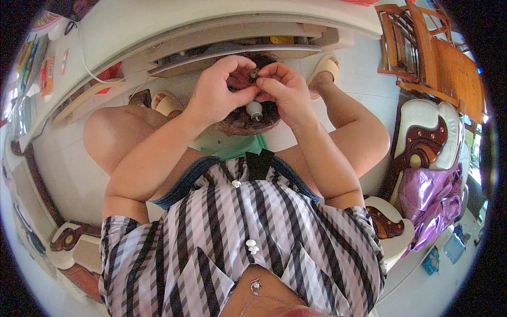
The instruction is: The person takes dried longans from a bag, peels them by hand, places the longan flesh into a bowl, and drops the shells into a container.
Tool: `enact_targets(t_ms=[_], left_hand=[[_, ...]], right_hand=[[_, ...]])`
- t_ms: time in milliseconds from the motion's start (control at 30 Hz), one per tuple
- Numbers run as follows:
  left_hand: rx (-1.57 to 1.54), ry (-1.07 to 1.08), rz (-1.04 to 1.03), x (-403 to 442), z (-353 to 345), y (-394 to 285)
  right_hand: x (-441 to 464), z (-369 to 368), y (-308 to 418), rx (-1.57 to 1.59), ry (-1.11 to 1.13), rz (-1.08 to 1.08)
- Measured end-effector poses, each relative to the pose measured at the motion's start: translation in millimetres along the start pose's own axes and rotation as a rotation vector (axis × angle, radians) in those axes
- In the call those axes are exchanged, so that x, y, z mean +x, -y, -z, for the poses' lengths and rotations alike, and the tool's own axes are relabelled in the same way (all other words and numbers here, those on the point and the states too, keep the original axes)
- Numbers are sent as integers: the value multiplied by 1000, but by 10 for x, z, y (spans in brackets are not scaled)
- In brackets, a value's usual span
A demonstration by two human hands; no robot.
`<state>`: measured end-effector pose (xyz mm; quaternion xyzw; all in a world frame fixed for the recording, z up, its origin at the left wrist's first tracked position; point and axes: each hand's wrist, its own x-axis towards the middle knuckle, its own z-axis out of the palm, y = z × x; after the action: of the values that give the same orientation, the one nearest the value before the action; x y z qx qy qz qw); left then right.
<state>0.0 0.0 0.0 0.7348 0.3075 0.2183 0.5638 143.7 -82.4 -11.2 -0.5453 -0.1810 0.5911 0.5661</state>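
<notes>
My left hand (pixel 219 90) and my right hand (pixel 288 92) meet in front of me, fingertips pinched around a small dark brownish piece (pixel 254 74). What kind of thing it is I cannot make out. Just below them is a small white, rounded object with a grey end (pixel 254 111), which looks like a bulb or a little bottle. It appears to rest in or over a round, dark reddish-brown container (pixel 232 127) between my knees. The hands hide part of the container. Green material (pixel 243 147) shows beneath it, near my lap.
A long white table (pixel 174 24) with an open drawer (pixel 237 50) curves across ahead of me. Wooden chairs (pixel 443 58) stand at right, beside a cream armchair (pixel 428 121) with purple cloth (pixel 430 198). A white cable (pixel 87 66) hangs at left.
</notes>
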Motion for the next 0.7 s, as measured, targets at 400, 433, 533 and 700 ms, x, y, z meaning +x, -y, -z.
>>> enact_targets(t_ms=[400, 433, 533, 700], left_hand=[[-853, 281, 521, 122, 87, 121], [-899, 275, 517, 122, 79, 137], [-994, 263, 516, 126, 74, 167], [-1011, 237, 503, 139, 79, 176]], right_hand=[[19, 74, 72, 277, 225, -229], [29, 94, 54, 287, 239, -221], [22, 80, 88, 312, 237, -215], [32, 97, 76, 293, 230, -157]])
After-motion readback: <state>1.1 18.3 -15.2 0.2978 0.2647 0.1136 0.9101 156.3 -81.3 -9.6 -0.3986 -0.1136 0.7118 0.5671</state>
